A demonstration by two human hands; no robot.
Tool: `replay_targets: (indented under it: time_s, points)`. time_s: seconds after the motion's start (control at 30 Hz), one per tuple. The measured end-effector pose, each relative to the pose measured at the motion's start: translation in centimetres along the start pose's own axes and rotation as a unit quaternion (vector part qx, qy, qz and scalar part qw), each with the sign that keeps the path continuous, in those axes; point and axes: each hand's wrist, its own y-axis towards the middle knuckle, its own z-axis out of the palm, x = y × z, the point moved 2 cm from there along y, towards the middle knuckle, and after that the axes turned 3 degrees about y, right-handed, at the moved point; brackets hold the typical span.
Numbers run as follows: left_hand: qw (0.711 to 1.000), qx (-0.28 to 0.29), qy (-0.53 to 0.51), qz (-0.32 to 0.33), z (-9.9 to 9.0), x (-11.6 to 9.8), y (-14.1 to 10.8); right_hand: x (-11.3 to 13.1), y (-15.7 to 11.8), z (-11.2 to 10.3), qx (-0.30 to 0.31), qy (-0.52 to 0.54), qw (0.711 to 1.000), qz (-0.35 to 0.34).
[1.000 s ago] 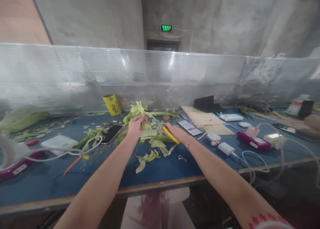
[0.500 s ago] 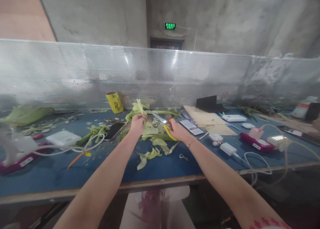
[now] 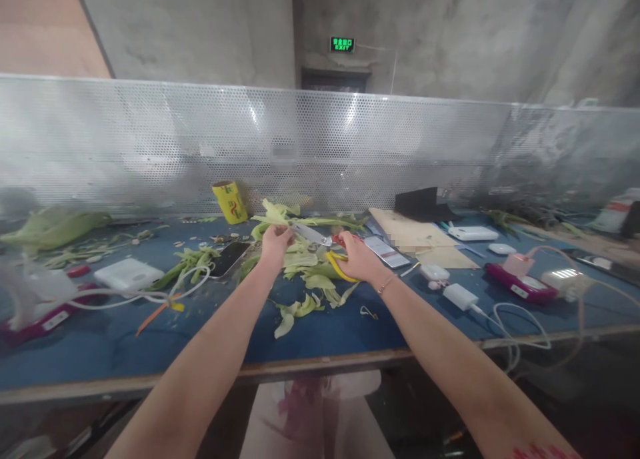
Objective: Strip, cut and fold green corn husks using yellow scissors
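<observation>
The right hand [image 3: 353,255] grips the scissors [image 3: 310,234], handles spread. The left hand [image 3: 277,242] is bent by the blade tips; whether it pinches anything, one cannot tell. Green leaves [image 3: 305,269] lie below, mid-table. This looks like snipping; fingertips must keep clear. Far left, a yellow tube [image 3: 231,203] leans; its inside is hidden.

I log dim, flat grey light. White glare streaks the perforated screen [image 3: 210,139]; the exit sign [image 3: 342,45] glows green. I note pale sheen on the scissor blades [image 3: 309,233], shadow beneath the table [image 3: 190,359], smeared detail and wide-angle stretch toward both sides.
</observation>
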Motion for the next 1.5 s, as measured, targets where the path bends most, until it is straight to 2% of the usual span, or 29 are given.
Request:
replay_targets:
  time_s: [0.13, 0.23, 0.3, 0.43, 0.57, 0.83, 1.0, 1.23, 1.5]
  points:
    - [0.999, -0.002, -0.040, -0.005, 0.3, -0.3, -0.3, -0.6, -0.1, 0.1, 0.021, 0.042, 0.999, -0.019]
    - [0.995, 0.021, -0.091, -0.018, 0.3, -0.7, -0.5, -0.9, -0.1, 0.4, 0.047, 0.059, 0.997, -0.026]
    - [0.990, 0.037, -0.130, -0.034, 0.4, -0.9, -0.6, -1.1, -0.1, 0.6, 0.055, 0.058, 0.997, -0.018]
    - [0.984, 0.028, -0.168, -0.043, 0.5, -1.1, -0.9, -1.6, 0.0, 0.9, 0.050, 0.057, 0.997, 0.010]
    - [0.984, 0.025, -0.175, -0.036, 0.8, -1.0, -1.2, -1.8, 0.1, 1.2, 0.051, 0.065, 0.996, 0.017]
    - [0.979, 0.032, -0.188, -0.073, 1.2, -1.1, -1.6, -1.1, 0.2, 1.0, 0.047, 0.044, 0.998, 0.026]
    - [0.974, 0.016, -0.212, -0.079, 1.2, -1.4, -1.8, -1.3, 0.2, 1.0, 0.044, 0.044, 0.998, 0.023]
    - [0.975, 0.042, -0.202, -0.083, 1.3, -1.3, -2.0, -1.2, 0.1, 0.9, 0.041, 0.069, 0.996, 0.026]
    - [0.975, 0.045, -0.191, -0.108, 1.5, -0.6, -1.9, -1.2, 0.2, 1.0, 0.037, 0.082, 0.996, 0.025]
